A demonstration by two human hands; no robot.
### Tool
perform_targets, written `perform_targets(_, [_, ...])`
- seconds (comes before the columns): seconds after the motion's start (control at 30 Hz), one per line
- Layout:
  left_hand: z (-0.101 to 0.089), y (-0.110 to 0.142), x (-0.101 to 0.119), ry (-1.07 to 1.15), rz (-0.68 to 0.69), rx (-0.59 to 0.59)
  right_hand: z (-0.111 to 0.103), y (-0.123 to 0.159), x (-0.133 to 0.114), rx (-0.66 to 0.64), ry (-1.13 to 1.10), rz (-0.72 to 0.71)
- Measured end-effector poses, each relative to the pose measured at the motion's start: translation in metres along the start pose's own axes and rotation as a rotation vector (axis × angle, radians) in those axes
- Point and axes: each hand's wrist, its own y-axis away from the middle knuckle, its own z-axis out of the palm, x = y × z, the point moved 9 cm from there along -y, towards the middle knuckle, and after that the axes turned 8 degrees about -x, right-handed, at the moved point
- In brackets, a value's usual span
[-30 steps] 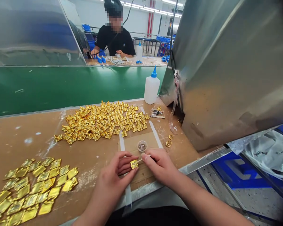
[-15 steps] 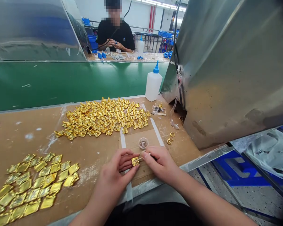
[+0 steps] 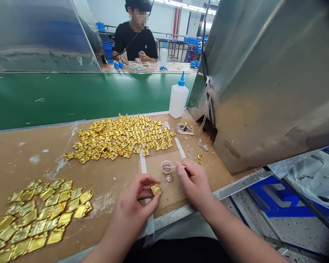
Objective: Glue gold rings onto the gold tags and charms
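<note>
Fingertips of my left hand (image 3: 138,195) pinch a gold piece (image 3: 155,189), likely steadying it; my right (image 3: 193,179) grips a thin stick (image 3: 177,167), tip in the small cup (image 3: 167,167) beside it.

A squarish gold piece (image 3: 155,189) sits in the left hand (image 3: 139,195), a slim stick (image 3: 176,167) reaching over a cup (image 3: 162,168).

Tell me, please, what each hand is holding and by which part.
The left hand pinches a gold piece by its edges; the right hand grips a thin stick near its outer end.
</note>
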Motion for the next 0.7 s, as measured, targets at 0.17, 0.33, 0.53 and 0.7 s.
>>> perform_targets(0.17, [0.000,-0.001,0.000,0.019,-0.023,0.001,0.011,-0.005,0.005,-0.108,0.168,0.071])
perform_targets(0.33, [0.002,-0.001,0.002,0.013,-0.039,-0.008,0.000,0.001,0.002,-0.011,-0.016,0.002])
perform_targets(0.53, [0.004,-0.001,-0.002,-0.016,-0.025,-0.040,0.019,0.012,-0.023,-0.230,-0.135,-0.207])
perform_targets(0.7, [0.004,-0.001,0.000,-0.020,-0.013,-0.033,0.027,0.011,-0.024,-0.282,-0.100,-0.193])
